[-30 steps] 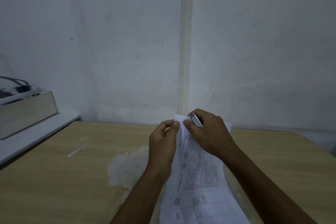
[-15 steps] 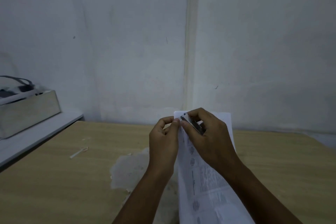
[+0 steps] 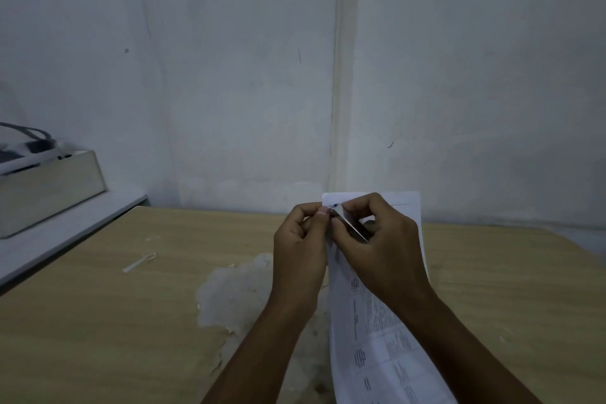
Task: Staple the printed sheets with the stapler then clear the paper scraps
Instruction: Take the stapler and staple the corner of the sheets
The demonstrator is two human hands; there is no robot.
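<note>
The printed sheets (image 3: 377, 338) are held upright above the wooden table (image 3: 114, 321), their top edge near the wall. My left hand (image 3: 301, 249) pinches their top left corner between thumb and fingers. My right hand (image 3: 380, 249) grips a small silver stapler (image 3: 349, 223) whose nose sits on that same corner, right against my left fingertips. A thin white paper scrap (image 3: 139, 262) lies on the table to the left. Smaller scraps (image 3: 152, 238) lie beyond it.
A worn pale patch (image 3: 229, 298) with flaking edges marks the table in front of my arms. At the far left a metal box (image 3: 49, 187) with dark cables stands on a white shelf (image 3: 65, 226). A white wall closes the back.
My right hand has turned the stapler down onto the sheets' top left corner. Both hands and the sheets have shifted slightly right.
</note>
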